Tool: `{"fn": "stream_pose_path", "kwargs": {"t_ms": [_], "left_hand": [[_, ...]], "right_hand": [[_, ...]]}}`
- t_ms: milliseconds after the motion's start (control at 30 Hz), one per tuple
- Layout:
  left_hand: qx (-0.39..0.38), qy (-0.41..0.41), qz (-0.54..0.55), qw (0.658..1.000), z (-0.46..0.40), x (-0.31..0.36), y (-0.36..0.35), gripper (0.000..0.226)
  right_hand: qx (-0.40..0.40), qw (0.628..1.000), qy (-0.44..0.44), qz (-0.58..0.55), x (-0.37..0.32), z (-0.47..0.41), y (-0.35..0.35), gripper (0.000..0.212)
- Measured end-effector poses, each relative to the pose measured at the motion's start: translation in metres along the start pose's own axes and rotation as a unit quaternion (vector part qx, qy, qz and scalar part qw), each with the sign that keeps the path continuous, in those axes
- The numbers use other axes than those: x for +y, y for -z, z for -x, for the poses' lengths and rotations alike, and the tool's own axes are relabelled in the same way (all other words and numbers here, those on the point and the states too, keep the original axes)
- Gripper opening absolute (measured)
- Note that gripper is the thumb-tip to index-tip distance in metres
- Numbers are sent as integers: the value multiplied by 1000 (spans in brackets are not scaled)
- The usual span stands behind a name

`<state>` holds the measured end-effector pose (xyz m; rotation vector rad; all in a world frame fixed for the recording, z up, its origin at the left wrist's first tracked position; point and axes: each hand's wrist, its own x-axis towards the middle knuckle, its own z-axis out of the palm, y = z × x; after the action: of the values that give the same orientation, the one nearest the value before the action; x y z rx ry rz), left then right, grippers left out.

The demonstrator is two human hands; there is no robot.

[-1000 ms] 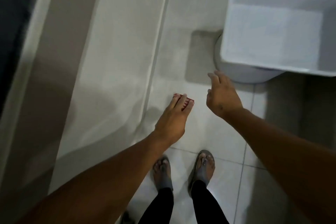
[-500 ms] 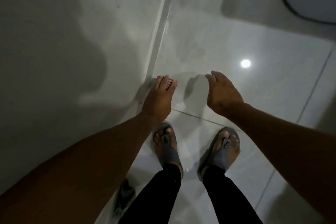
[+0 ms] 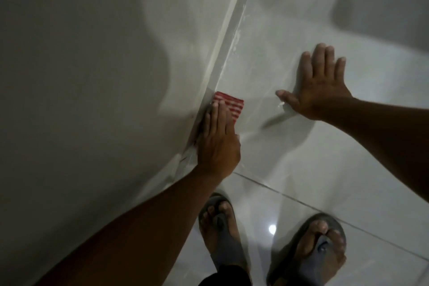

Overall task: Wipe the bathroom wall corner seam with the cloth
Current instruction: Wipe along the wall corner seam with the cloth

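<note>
The left hand [image 3: 217, 144] presses a folded red-and-white striped cloth [image 3: 229, 105] flat-fingered against the pale corner seam [image 3: 228, 30], low on the glossy tiled wall [image 3: 290, 18]. The right hand [image 3: 319, 90], open with fingers spread, is now planted on that wall, where half a second ago it hovered. Grey sandals [image 3: 315, 251] stand on shiny floor tiles [image 3: 336, 181].

I'm pressing my left hand [image 3: 217, 144] on the cloth [image 3: 229, 107] beside the corner seam [image 3: 229, 30]; my right hand [image 3: 321, 90] is resting flat on the wall [image 3: 290, 18], further right.
</note>
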<state>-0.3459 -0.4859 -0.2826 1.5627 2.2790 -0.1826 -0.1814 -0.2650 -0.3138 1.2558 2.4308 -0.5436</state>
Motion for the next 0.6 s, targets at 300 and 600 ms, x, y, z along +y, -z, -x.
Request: {"fn": "stream_pose_path", "kwargs": {"t_ms": [300, 600], "left_hand": [[89, -34, 28, 995, -6, -18, -30, 64], [139, -69, 68, 986, -89, -8, -4, 52]], "right_hand": [[179, 983, 47, -18, 16, -14, -27, 104], [212, 976, 46, -32, 21, -16, -33, 99]]}}
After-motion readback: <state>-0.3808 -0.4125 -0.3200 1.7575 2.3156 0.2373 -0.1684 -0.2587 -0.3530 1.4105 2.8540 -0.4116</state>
